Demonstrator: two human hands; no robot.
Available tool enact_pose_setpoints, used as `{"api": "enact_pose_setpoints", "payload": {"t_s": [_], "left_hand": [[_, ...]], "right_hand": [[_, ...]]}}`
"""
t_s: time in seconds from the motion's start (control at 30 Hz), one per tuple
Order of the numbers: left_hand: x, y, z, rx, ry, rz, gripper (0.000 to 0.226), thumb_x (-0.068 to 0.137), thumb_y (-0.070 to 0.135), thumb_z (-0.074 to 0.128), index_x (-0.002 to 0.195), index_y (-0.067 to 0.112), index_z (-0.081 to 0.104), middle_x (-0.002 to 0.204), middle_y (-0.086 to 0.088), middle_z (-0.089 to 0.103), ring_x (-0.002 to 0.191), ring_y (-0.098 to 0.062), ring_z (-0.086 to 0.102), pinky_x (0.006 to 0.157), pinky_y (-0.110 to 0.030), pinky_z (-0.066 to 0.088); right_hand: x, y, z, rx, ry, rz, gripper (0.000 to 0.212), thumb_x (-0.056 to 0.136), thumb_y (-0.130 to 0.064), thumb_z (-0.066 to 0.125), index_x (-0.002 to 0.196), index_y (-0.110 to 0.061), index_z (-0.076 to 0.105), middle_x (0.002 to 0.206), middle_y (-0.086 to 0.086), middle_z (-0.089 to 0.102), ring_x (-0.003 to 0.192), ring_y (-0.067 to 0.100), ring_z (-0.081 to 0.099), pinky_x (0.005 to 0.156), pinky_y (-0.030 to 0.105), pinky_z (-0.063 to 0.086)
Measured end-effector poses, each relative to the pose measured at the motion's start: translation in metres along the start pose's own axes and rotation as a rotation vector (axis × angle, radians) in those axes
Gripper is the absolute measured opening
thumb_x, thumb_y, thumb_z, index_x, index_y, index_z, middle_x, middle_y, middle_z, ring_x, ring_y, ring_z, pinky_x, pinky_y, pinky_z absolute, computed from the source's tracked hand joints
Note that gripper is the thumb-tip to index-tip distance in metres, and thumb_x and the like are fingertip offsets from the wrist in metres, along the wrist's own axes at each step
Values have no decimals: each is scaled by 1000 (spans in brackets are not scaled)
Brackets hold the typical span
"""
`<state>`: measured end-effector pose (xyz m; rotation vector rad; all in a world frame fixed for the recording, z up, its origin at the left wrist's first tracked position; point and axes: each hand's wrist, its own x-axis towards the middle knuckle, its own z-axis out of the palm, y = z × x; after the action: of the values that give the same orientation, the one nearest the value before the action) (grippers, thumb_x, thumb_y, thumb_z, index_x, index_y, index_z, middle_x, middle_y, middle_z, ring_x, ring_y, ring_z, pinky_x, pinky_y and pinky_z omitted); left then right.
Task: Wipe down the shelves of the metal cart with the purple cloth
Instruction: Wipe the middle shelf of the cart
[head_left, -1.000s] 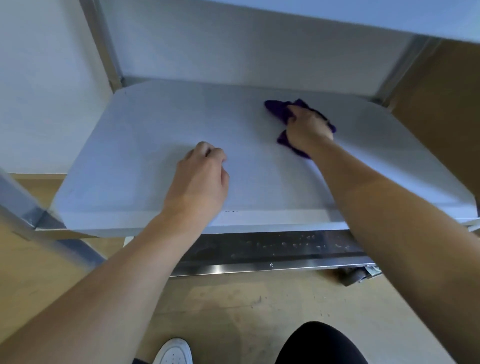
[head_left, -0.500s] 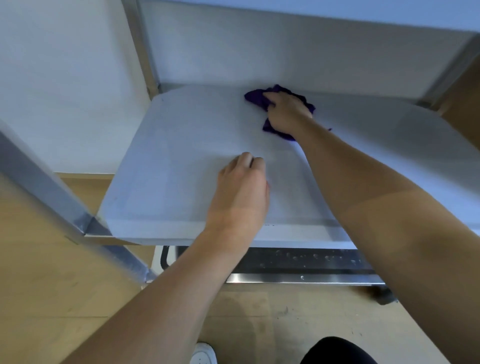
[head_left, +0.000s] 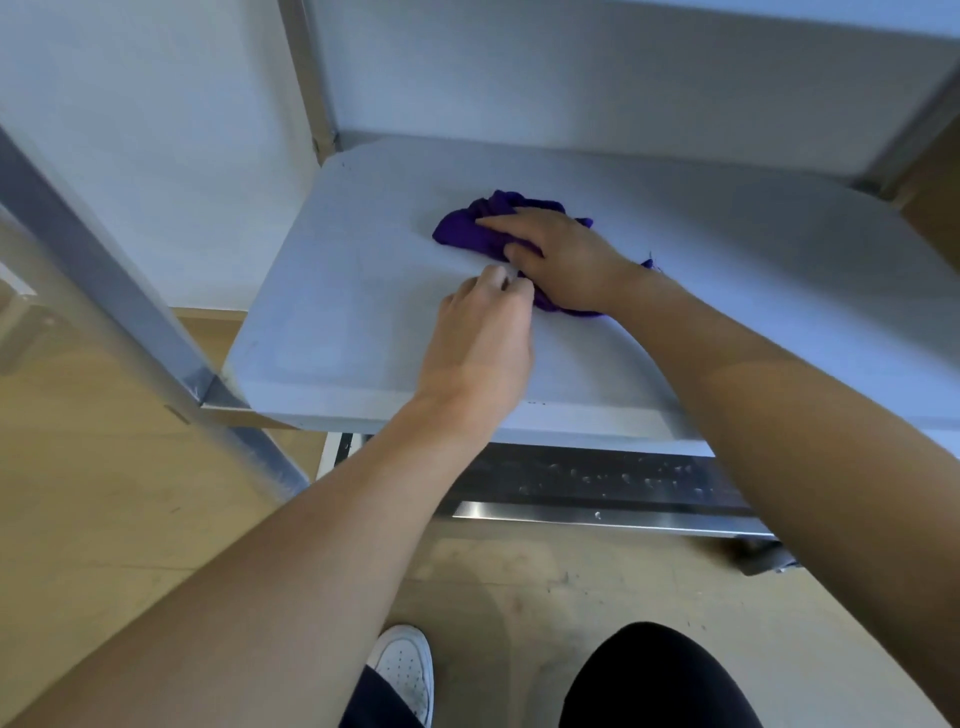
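Well, mid-task by look of it. Your right hand (head_left: 563, 260) lies flat, fingers stretched over bunched purple cloth (head_left: 467, 234), pressing it on middle shelf (head_left: 337, 322) near centre. Your left hand (head_left: 480, 338), at 6 o'clock of cloth, rests on shelf, fingers curled, holding nothing. Lower shelf (head_left: 597, 480) shows pale specks: likely unwiped. Upper shelf (head_left: 779, 21) barely in view, cannot tell. Cart post (head_left: 104, 291) stands at 9 o'clock. Left hand sits just beside cloth and may block strokes toward you.

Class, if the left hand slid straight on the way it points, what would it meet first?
Most likely the right hand, pressing the purple cloth just ahead of the left hand; depth unclear.
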<state>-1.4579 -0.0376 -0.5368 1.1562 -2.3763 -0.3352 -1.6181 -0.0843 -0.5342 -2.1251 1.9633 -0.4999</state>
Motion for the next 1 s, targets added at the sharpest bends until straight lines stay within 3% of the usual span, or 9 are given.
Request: {"api": "enact_pose_setpoints", "payload": {"t_s": [0.17,0.37,0.47,0.6,0.7,0.77,0.83,0.9,1.0], "left_hand": [[0,-1,0,33,31,13,20,91,0,48,102,3,64,106,-12,59,96,-32,57,83,-41,47],[0,0,1,95,8,33,21,90,5,48,102,3,65,108,-12,60,98,-34,56,85,-46,47],[3,3,1,121,-5,24,19,90,10,49,101,5,65,107,-12,58,98,-35,55,85,-45,46],[12,19,3,122,-48,-53,25,95,20,46,95,2,64,106,-15,56,102,-37,51,88,-44,42],[17,25,12,87,-40,-72,35,98,31,44,96,4,65,105,-16,57,101,-37,52,95,-43,41],[20,28,15,16,-18,-90,36,99,36,44,102,7,65,102,-16,60,100,-37,54,92,-42,42],[19,33,16,-100,-37,-92,34,98,37,46,119,14,61,104,-17,62,101,-38,55,90,-43,44],[16,41,14,-254,-90,-65,38,99,30,47,136,24,51,108,-14,64,103,-35,57,91,-42,48],[15,49,12,-383,-145,-73,45,98,19,48,142,32,45,122,-6,65,108,-27,60,93,-32,47]], "right_hand": [[-51,-1,-2,-26,69,0,40,100,-18,42,140,-21,48,134,2,54,126,21,46,103,25,31],[-105,-22,-6,-42,75,183,46,99,-36,44,144,-28,39,147,-2,45,139,21,34,114,37,29],[-116,-28,-19,96,78,254,42,100,-34,44,141,-30,43,143,-7,48,132,14,40,100,20,31],[-125,-19,-36,237,316,296,32,97,-18,49,127,-27,60,120,-13,62,105,2,53,85,-2,32],[-132,-8,-42,84,395,425,30,95,-31,55,122,-22,61,117,-2,62,105,17,57,93,24,44],[-138,-7,-45,-57,275,550,43,92,-49,54,118,-15,62,112,7,62,107,26,54,94,34,41],[-140,-9,-43,-101,157,592,51,92,-55,50,109,-10,66,104,12,63,108,28,51,94,36,39],[-139,-13,-41,-3,172,566,47,92,-52,52,104,-10,66,99,9,64,106,27,52,93,36,41],[-136,-15,-39,211,234,535,35,89,-48,58,107,-18,60,93,-6,62,102,22,57,92,36,46]]}}
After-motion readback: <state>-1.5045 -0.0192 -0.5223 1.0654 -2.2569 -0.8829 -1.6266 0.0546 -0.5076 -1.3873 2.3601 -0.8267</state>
